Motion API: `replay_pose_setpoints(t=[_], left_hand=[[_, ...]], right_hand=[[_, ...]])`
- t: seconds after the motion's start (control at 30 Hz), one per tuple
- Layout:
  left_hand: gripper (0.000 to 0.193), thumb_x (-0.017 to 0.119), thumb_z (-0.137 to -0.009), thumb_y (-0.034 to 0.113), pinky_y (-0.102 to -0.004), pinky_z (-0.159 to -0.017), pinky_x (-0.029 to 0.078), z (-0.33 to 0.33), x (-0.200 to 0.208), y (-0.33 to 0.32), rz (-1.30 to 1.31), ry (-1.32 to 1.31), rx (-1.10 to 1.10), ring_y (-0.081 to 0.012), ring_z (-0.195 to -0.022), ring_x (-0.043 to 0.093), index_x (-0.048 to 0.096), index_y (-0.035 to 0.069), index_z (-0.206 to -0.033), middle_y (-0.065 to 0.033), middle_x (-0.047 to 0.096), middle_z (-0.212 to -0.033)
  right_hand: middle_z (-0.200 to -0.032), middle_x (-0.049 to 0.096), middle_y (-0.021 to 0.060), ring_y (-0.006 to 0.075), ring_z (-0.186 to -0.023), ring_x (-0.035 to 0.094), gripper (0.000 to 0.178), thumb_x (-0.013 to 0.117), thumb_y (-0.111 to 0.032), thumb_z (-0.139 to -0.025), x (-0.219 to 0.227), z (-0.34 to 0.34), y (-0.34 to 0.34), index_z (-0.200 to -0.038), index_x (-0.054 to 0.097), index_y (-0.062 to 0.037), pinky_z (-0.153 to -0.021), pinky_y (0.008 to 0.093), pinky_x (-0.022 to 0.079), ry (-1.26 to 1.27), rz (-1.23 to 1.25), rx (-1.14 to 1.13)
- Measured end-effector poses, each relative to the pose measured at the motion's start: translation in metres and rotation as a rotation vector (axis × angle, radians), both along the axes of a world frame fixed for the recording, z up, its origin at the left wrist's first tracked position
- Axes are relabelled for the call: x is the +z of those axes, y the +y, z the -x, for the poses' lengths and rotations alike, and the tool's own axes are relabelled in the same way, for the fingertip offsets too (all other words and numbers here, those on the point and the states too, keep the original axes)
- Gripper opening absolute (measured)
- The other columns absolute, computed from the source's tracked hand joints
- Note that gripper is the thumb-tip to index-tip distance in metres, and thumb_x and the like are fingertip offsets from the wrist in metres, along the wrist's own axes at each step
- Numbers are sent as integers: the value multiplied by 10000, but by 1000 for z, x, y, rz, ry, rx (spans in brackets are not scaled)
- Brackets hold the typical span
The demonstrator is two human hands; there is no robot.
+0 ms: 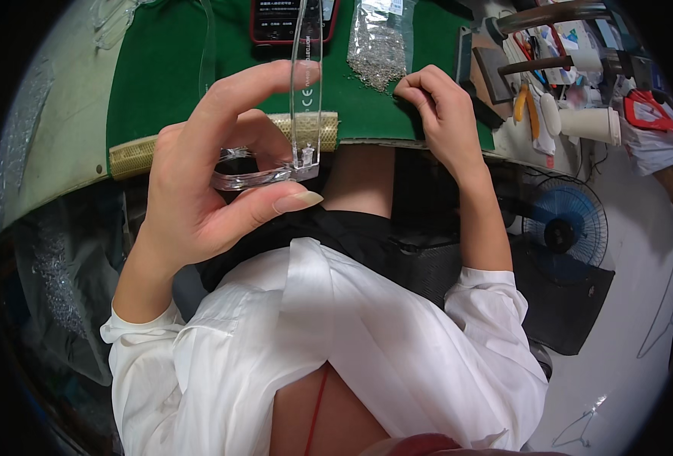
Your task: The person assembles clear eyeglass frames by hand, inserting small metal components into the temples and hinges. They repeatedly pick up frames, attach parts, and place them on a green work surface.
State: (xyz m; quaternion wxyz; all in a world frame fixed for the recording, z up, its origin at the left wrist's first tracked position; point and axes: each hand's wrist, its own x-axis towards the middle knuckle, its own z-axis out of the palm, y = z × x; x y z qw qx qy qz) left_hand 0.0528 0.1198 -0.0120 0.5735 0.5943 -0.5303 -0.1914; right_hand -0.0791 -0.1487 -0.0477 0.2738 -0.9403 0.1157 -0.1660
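My left hand is closed around a pair of clear plastic safety glasses, held up over the near edge of the table. One temple arm of the glasses points away from me, and its hinge corner sits near my thumb. My right hand rests on the green mat beside a heap of tiny metal parts. Its thumb and index finger are pinched together; whatever is between them, if anything, is too small to make out. The heap spills from an open clear plastic bag.
A phone in a red case lies at the far side of the green mat. A yellowish rolled strip runs along the front edge. To the right are yellow-handled pliers, a white cup and a blue fan.
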Motion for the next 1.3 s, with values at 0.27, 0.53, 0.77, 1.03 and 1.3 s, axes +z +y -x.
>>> replay_pose_setpoints(t=[0.27,0.53,0.77,1.03,1.3], left_hand=[[824,758,-778,368,-271,-643,517,2,2,-1,-21,12,1,-173,-724,631,376,-98,-1339,-199,498,-1344],[820,754,-778,381,-269,-652,517,4,3,-1,-39,17,25,-169,-722,639,385,-91,-1337,-191,512,-1338],[803,745,-788,379,-264,-649,513,7,6,-1,-45,35,45,-169,-719,643,391,-96,-1331,-207,508,-1336],[786,764,-785,263,-272,-658,520,13,14,-15,88,70,-88,-172,-747,637,348,-101,-1344,-226,446,-1381],[673,776,-737,61,-215,-641,486,42,16,-63,75,149,-72,-87,-690,605,440,-17,-1314,-113,555,-1305]], right_hand=[[-772,590,53,133,-678,570,61,669,-9,-810,-1,2,-5,-847,631,21,-615,254,441,1,-30,50],[-756,582,60,166,-647,567,75,683,-35,-803,-4,-2,2,-826,628,9,-594,269,435,-28,95,27],[-752,578,73,275,-744,593,86,672,-86,-795,-2,-4,13,-760,611,-37,-647,380,470,-27,242,1],[-789,573,94,242,-740,575,81,588,-80,-863,-1,5,0,-827,592,-7,-663,319,456,-40,-17,18],[-799,499,49,134,-721,481,103,548,-59,-889,68,18,17,-815,526,8,-654,229,389,-374,-236,295]])
